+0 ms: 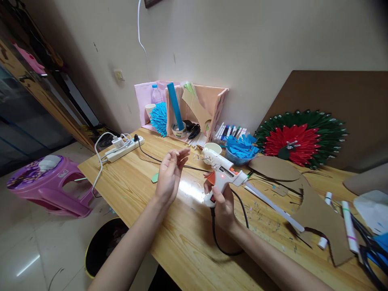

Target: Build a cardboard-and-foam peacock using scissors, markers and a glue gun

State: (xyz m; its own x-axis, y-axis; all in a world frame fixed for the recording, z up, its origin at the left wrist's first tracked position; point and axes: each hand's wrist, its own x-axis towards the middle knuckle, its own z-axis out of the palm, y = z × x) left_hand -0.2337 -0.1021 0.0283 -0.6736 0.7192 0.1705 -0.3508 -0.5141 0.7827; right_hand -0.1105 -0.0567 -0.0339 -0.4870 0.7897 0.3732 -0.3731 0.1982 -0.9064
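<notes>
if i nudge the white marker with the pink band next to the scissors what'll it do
The marker looks round-barrelled, so it would probably roll sideways. Its straight, slim body suggests something stiff and light. The scissors close by might stop it on one side.

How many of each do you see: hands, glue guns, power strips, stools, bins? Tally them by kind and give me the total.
Hands: 2, the left hand and the right hand
Glue gun: 1
Power strip: 1
Pink stool: 1
Floor bin: 1
Total: 6
</notes>
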